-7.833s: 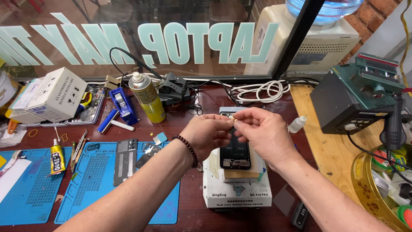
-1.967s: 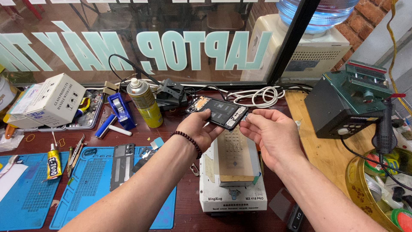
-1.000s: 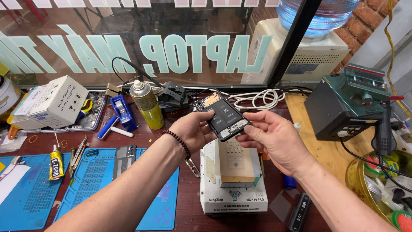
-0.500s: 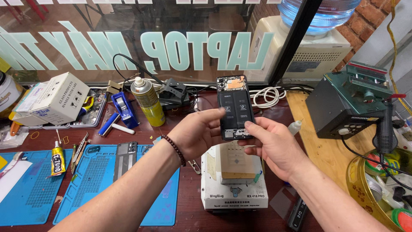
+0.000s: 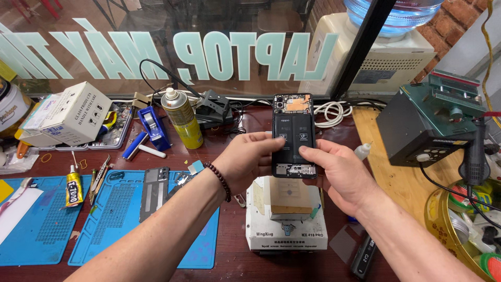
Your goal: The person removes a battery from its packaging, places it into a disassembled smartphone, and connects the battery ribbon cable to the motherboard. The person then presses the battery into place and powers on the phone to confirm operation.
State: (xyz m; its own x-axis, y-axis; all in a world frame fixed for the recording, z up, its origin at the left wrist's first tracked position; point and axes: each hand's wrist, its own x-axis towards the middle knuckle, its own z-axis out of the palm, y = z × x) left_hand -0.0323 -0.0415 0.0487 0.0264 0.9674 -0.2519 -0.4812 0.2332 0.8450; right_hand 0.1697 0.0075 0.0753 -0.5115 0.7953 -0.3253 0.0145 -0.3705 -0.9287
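Above the white box-shaped machine (image 5: pixel 286 216) near the middle of the workbench, an opened phone (image 5: pixel 294 134) stands upright, its back cover off and its insides showing. The left hand (image 5: pixel 251 162) grips its left edge with closed fingers, and the right hand (image 5: pixel 342 172) pinches its right side. A yellow spray can (image 5: pixel 181 118) stands far left, blue mats (image 5: pixel 122 209) lie near left

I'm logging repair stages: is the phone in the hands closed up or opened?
Opened: the phone, held upright by the left hand and right hand, shows its bare battery and circuit boards, with no back cover.
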